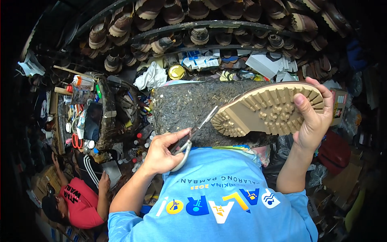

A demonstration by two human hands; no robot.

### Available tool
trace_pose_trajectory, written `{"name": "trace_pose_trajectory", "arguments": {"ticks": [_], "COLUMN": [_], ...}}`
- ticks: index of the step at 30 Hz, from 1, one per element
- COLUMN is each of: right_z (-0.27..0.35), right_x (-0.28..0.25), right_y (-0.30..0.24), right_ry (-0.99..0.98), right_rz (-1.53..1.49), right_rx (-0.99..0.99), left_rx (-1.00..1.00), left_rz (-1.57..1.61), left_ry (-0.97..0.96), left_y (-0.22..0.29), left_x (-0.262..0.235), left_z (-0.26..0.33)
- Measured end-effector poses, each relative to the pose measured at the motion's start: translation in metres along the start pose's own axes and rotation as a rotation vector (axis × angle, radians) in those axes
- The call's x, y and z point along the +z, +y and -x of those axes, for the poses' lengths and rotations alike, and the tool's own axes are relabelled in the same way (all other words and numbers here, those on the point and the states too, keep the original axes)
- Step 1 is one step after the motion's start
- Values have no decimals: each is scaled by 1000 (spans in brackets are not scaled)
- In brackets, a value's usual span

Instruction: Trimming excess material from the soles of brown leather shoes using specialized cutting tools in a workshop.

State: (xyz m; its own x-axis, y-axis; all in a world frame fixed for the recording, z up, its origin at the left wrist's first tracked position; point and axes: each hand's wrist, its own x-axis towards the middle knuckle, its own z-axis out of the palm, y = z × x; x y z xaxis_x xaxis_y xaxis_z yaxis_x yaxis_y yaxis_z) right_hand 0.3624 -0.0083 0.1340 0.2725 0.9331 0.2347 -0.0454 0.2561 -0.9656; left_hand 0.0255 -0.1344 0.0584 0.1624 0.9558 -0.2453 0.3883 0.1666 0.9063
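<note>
My right hand (313, 117) grips a shoe (258, 115) by its wider end, thumb pressed on the tread and fingers behind. The shoe's tan lugged sole faces up, and a thin brown edge shows along its far side. In my left hand (163, 152) is a pair of metal scissors (196, 128) with pale looped handles. Their blades point up and right, with the tips close to the narrower heel end of the sole; whether they touch it I cannot tell. Beneath both lies a dark, rough-topped work block (181, 103).
Racks of brown shoes (199, 36) run along the back. A yellow-rimmed can (176, 72), white cloth (151, 76) and papers clutter the far side. Left stands a tool-filled tray with orange-handled scissors (76, 141). Another person in a red shirt (82, 203) sits lower left.
</note>
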Motion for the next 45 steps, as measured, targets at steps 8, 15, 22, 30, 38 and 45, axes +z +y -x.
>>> {"name": "trace_pose_trajectory", "arguments": {"ticks": [8, 15, 22, 30, 38, 45], "right_z": [16, 28, 33, 45, 45, 46], "right_x": [8, 3, -2, -6, -11, -13], "right_y": [-1, -1, 0, 4, 7, 8], "right_ry": [-141, -132, -118, -97, -121, -119], "right_rz": [76, 106, 100, 58, 65, 49], "right_rx": [-162, -209, -216, -229, -237, -228], "left_rx": [-58, -160, -233, -305, 52, 63], "left_rz": [16, 62, 208, 270, -149, -151], "left_ry": [-78, -122, -157, -168, -127, -121], "left_y": [-5, -3, -2, 3, -2, -3], "left_x": [6, 7, 7, 2, -3, -4], "left_z": [5, 10, 11, 8, 1, 0]}}
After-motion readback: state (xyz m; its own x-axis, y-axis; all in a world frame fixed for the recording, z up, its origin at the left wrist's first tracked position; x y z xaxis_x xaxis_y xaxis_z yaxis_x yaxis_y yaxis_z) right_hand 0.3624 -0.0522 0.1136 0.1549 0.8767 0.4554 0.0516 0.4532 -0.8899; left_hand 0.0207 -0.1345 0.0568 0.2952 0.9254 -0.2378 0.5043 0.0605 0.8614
